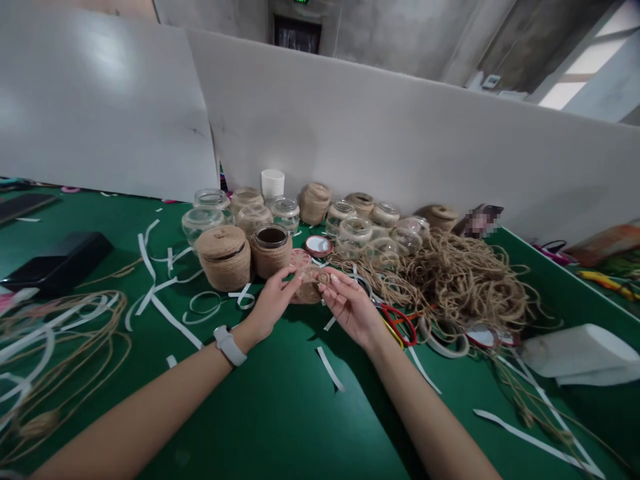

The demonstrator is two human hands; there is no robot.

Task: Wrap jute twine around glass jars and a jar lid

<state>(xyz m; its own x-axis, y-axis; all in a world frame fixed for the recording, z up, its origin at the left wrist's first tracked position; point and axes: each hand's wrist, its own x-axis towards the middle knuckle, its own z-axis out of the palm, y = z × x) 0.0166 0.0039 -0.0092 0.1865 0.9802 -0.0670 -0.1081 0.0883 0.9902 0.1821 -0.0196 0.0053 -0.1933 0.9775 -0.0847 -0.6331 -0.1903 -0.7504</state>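
Observation:
Between my hands, low over the green table, is a glass jar (306, 293) with a brown covering around its lower part. My left hand (270, 307), a grey watch on its wrist, is closed on the jar's left side. My right hand (353, 305) pinches a small coil of twine (324, 278) against the jar's right side. Just behind stand a twine-wrapped jar with a lid (224, 260) and an open twine-wrapped jar (271, 252). A jar lid (319, 246) lies behind the hands. Red-handled scissors (400, 325) rest beside my right wrist.
Several glass jars (355, 235) stand along the white partition (400, 140), near stacked white cups (273, 183). A large twine heap (465, 273) lies right, with a white roll (583, 350) beyond. White strips (170, 320) and a black object (60, 260) lie left.

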